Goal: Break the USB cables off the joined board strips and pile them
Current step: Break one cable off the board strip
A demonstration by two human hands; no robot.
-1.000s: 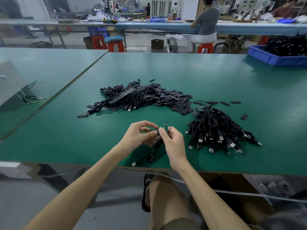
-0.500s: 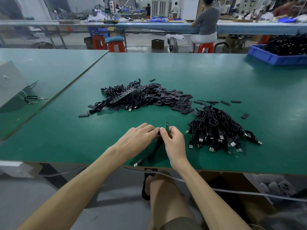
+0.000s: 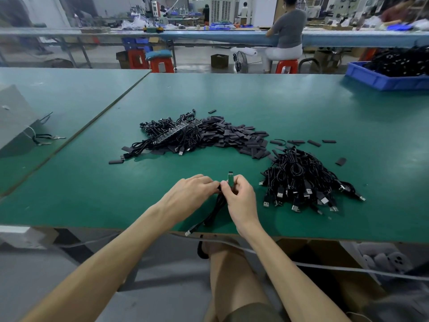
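Green bench (image 3: pixel 232 101) fills this factory view, and near its front edge the fingers (image 3: pixel 224 185) of the right hand (image 3: pixel 240 201) pinch a small board piece (image 3: pixel 230 178) upright. The left hand (image 3: pixel 189 194) curls round the black USB cable (image 3: pixel 214 212) just below it, likely bracing for a snap. Just to the right lies the pile of freed cables (image 3: pixel 304 182), handy for dropping this one with nothing in the way, while farther back the heap of joined strips (image 3: pixel 171 135) and black offcuts (image 3: pixel 234 138) wait, and a blue bin (image 3: pixel 380 81) stands well apart.
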